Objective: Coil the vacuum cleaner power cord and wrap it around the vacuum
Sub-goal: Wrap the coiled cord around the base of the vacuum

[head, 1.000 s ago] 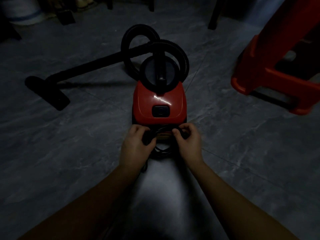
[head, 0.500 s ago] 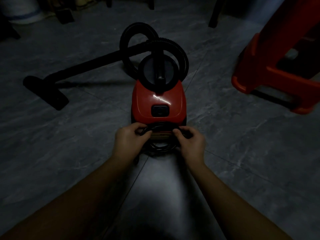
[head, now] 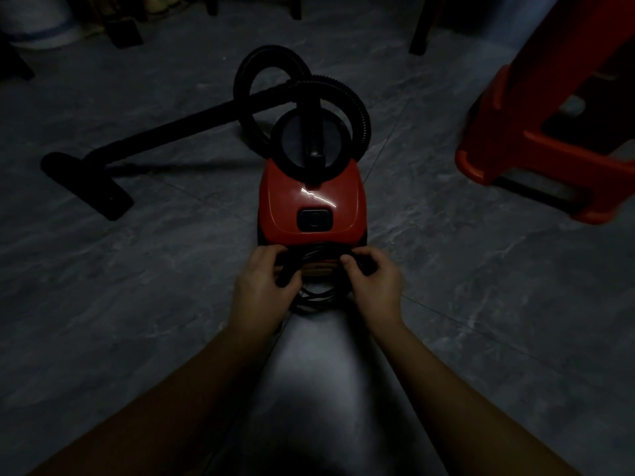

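Note:
A small red canister vacuum (head: 311, 201) stands on the dim grey floor, its black hose (head: 357, 108) looping over the top. At its near end a coil of black power cord (head: 318, 293) hangs in loops against the vacuum's rear. My left hand (head: 263, 283) grips the coil's left side. My right hand (head: 374, 281) pinches the coil's right side. Both hands sit just behind the vacuum body. Where the cord ends is hidden in the dark.
The vacuum's black wand and floor nozzle (head: 86, 183) stretch out to the left. A red plastic stool (head: 549, 132) stands at the right. Dark furniture legs (head: 421, 25) and a pale tub (head: 37, 25) line the far edge.
Both hands stay on the cord coil at the vacuum's rear, shifting only slightly. The coil's top loop has been lifted up against the rear edge of the vacuum body.

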### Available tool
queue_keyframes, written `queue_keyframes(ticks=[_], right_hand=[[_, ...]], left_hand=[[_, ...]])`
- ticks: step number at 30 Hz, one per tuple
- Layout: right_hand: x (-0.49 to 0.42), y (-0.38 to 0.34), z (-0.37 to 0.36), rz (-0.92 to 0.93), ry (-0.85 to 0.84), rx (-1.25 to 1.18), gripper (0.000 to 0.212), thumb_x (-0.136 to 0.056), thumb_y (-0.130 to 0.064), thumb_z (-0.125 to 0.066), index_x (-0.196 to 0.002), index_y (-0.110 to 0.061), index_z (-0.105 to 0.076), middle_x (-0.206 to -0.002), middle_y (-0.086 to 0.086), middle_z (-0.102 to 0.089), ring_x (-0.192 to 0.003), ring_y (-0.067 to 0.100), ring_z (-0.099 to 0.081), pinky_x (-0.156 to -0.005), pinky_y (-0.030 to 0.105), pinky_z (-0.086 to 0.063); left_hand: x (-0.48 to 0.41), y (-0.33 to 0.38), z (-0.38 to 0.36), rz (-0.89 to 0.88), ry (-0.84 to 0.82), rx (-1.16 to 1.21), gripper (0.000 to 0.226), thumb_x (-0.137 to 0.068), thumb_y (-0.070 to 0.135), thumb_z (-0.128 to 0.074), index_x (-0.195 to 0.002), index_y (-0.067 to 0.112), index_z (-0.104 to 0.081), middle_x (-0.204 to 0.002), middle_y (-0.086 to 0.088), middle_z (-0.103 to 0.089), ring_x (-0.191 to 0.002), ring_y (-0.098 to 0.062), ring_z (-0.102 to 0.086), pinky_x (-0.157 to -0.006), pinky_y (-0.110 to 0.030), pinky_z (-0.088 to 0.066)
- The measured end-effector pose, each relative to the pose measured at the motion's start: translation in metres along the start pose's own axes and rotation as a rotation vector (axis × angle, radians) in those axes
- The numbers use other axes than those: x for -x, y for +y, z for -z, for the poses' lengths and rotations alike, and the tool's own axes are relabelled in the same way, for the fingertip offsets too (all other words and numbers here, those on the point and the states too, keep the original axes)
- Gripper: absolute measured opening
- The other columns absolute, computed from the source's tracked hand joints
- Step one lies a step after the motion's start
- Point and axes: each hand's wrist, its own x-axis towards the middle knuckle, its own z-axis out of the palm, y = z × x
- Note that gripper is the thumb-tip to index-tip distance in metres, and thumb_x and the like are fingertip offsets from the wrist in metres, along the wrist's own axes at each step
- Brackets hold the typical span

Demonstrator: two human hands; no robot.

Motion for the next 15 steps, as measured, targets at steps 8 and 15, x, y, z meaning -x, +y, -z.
queue_keyframes(ticks=[8,15], right_hand=[[0.002,-0.001,-0.002,-0.003,0.012,-0.009,0.018,-0.085,-0.022,-0.076,-0.082,-0.035,-0.064,-0.079,-0.013,-0.07,-0.079,0.003,-0.068,-0.074,0.023,-0.055],[0.006,-0.006,-0.002,0.026,0.004,0.009,0.021,-0.084,-0.021,-0.077,-0.085,-0.037,-0.063,-0.08,-0.016,-0.068,-0.077,-0.004,-0.064,-0.07,0.01,-0.049]], left_hand=[[0.002,-0.006,0.002,0.111,0.012,0.13,0.026,-0.082,0.01,-0.077,-0.107,0.012,-0.07,-0.094,0.004,-0.071,-0.084,0.0,-0.067,-0.078,-0.013,-0.054],[-0.014,-0.011,0.005,0.274,0.007,0.278,0.016,-0.082,0.01,-0.078,-0.098,0.009,-0.075,-0.079,0.006,-0.07,-0.068,0.012,-0.065,-0.066,-0.004,-0.049]])
